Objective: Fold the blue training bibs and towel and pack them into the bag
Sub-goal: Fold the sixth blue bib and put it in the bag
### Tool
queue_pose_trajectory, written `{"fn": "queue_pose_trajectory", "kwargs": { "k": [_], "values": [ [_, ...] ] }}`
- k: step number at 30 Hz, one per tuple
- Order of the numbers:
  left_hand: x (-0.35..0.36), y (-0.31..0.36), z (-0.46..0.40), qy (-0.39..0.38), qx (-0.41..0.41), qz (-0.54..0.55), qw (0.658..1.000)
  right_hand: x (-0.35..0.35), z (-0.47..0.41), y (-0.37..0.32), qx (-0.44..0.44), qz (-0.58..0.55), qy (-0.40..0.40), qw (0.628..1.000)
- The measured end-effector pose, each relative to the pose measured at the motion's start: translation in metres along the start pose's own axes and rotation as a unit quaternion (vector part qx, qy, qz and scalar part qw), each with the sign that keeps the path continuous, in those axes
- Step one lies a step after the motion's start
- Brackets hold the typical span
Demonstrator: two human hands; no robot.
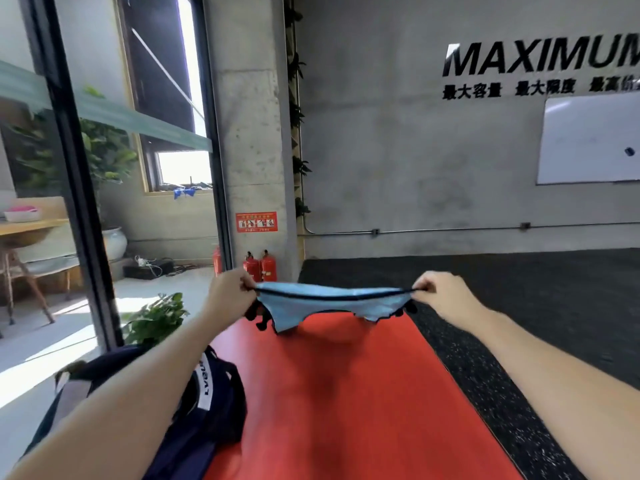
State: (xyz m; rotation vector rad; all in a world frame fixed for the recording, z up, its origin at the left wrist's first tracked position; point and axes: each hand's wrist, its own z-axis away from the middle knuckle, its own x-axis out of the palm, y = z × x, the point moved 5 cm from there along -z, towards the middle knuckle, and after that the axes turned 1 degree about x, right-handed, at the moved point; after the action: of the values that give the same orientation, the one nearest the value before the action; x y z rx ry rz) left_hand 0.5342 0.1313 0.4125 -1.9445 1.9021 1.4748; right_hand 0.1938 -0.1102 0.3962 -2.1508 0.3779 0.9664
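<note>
A light blue training bib (329, 301) with dark edging hangs stretched in the air above the red mat (332, 403). My left hand (231, 289) pinches its left end and my right hand (437, 292) pinches its right end, both arms reaching forward. The bib's lower edge droops unevenly toward the mat. A dark navy bag (204, 403) with a white label lies at the mat's left edge, partly hidden under my left forearm. No towel is in view.
Speckled black flooring (540, 306) runs along the mat's right side. Two red fire extinguishers (260, 265) stand at the concrete pillar ahead. A potted plant (156, 318) sits left of the mat beside a glass partition. A whiteboard (588, 138) hangs on the far wall.
</note>
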Motion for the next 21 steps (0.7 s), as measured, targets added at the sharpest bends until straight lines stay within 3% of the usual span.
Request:
{"fn": "queue_pose_trajectory", "kwargs": {
  "k": [6,16,21],
  "values": [
    [0.019,-0.045,0.1,-0.087,-0.043,-0.023,0.995,0.035,0.092,0.028,0.066,-0.007,-0.06,0.996],
    [-0.002,-0.019,0.148,-0.089,-0.025,0.037,0.995,0.008,0.147,0.031,0.101,-0.056,-0.058,0.992],
    [0.032,-0.037,0.152,-0.106,-0.051,0.041,0.992,0.033,0.144,0.051,0.116,-0.047,-0.084,0.989]
  ]
}}
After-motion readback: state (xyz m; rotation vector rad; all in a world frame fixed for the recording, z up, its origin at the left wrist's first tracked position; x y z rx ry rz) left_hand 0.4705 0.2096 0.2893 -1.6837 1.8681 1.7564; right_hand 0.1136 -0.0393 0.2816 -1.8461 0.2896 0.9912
